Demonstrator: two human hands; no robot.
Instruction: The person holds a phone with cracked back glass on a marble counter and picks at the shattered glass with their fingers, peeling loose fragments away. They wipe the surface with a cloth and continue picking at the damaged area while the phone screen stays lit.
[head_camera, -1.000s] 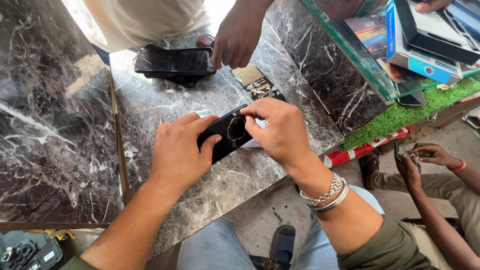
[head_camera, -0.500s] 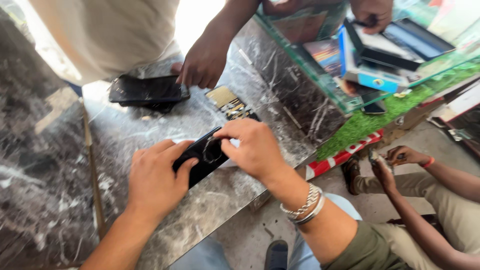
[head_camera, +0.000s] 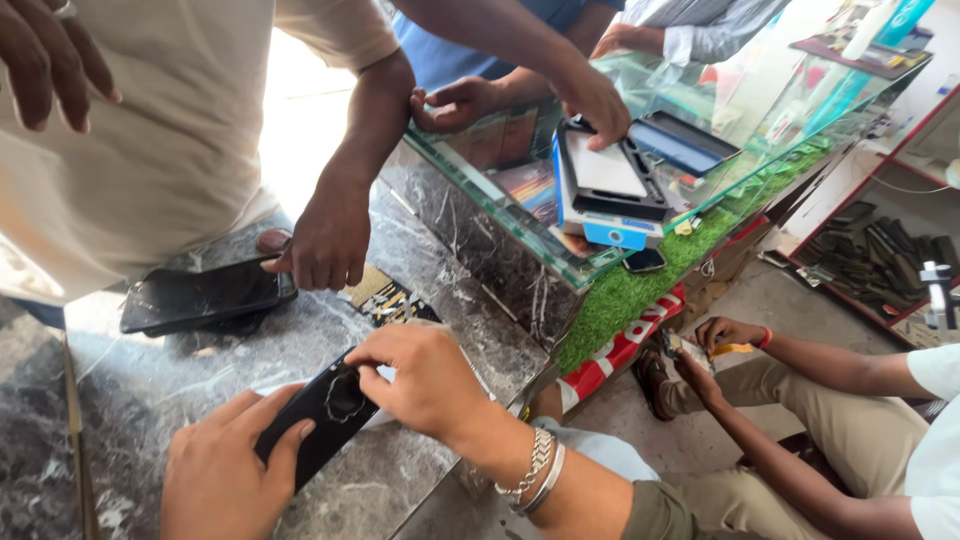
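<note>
Gripping a black phone (head_camera: 325, 415) on the dark veined marble counter (head_camera: 180, 365), left hand (head_camera: 225, 475) and right hand (head_camera: 425, 380) clamp it; a glass display case (head_camera: 560, 250) stands beside.

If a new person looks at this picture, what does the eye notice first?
At bottom centre, the left hand and right hand press a black rectangular phone case onto the dark marble counter. Behind it, another person's hand touches a flat black phone. A glass display case stands at right.
</note>
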